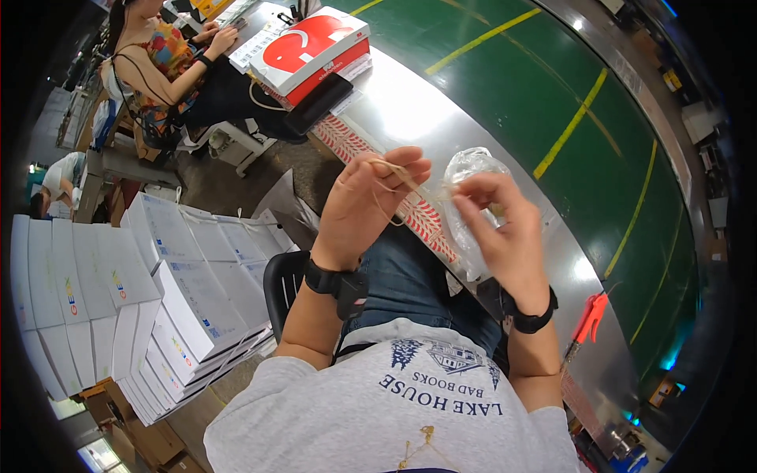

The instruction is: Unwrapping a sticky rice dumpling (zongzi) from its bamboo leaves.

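My left hand [371, 193] is raised above my lap, palm turned up and fingers curled, with thin beige strands [408, 180] caught across them. These look like string or rubber bands; I cannot tell which. A loose loop dangles below the palm. To its right, my right hand [509, 232] pinches thumb and forefinger together at the strands' other end. Just behind those fingertips, a crumpled clear plastic bag [471, 164] rests on the metal table [410, 102]; whether my right hand touches it is unclear. Both wrists wear black straps.
Red-and-white patterned tape [343, 138] lines the table's near edge. Farther left stand a red-and-white box [311, 51] and a flat black object [318, 106]. A red-handled tool [590, 317] is at right. White boxes [201, 288] are stacked left of my chair [281, 288]. A co-worker [162, 67] sits beyond.
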Demonstrator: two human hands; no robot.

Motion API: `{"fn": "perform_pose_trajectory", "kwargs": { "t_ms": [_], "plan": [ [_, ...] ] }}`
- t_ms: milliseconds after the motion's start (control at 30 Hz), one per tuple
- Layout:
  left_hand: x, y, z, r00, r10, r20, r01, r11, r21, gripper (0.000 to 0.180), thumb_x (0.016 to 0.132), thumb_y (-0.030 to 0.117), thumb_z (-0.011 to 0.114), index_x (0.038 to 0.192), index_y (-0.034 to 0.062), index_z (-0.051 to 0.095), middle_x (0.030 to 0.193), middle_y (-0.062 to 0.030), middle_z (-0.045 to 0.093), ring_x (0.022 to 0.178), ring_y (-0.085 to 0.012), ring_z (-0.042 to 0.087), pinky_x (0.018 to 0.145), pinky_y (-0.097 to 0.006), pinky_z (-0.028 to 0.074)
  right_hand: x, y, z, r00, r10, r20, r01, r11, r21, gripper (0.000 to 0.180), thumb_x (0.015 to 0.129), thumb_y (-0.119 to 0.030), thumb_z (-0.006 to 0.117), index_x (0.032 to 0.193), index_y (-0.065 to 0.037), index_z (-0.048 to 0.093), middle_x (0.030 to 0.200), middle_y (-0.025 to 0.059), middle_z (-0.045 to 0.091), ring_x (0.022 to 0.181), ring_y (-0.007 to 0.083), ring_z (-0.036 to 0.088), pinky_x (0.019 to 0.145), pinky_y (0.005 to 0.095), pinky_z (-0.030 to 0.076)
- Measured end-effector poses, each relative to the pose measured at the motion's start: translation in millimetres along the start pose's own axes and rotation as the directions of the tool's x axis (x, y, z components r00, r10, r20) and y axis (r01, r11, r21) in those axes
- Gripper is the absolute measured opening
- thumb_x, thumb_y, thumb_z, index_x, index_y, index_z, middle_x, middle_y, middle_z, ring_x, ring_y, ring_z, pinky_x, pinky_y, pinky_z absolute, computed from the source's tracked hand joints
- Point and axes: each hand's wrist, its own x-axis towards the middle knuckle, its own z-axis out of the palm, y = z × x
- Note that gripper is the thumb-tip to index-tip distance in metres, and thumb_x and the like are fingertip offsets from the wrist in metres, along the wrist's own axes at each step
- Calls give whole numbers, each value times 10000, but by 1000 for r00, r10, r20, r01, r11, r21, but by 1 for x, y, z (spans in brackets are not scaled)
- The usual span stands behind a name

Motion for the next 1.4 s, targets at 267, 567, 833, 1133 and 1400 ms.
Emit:
{"fn": "perform_pose_trajectory", "kwargs": {
  "t_ms": [267,567,833,1133,1400],
  "plan": [
    [-36,34,-130,799,153,-582,-366,891,-268,188,937,192,475,895,113,640,978,-36,672,1022,-208,609,980,-447,410,0,7,3,986,72,152,-73,997,1,241,787,-58,686,1010,-19,602,899,94,606,782,178,589,721,282,452],
    [-8,-19,-356,373,-137,-918,-247,938,-241,141,885,209,500,928,107,587,910,-51,640,813,-212,623,759,-386,503,-21,21,-6,940,250,234,-238,968,-77,217,778,-17,665,985,2,599,956,114,604,776,193,577,705,281,466],
    [-26,-67,-428,400,-48,-915,756,582,300,256,885,208,522,1060,35,592,921,-97,654,780,-204,633,718,-360,527,-28,37,-6,896,428,120,-416,902,-115,173,777,13,642,946,11,606,916,107,611,778,186,590,729,282,471],
    [-14,-124,-475,321,-56,-945,937,163,309,250,889,212,516,1050,40,598,897,-95,650,769,-200,626,704,-356,520,-7,37,-9,824,563,60,-555,824,-111,138,819,76,565,943,22,591,979,120,574,828,168,593,739,288,520],
    [-24,-134,-482,350,-91,-932,937,17,350,246,892,216,511,1041,44,604,877,-94,648,760,-198,621,691,-353,514,9,40,2,793,606,63,-598,794,-113,131,826,62,565,947,15,588,981,116,581,797,163,598,731,276,485]
  ]
}}
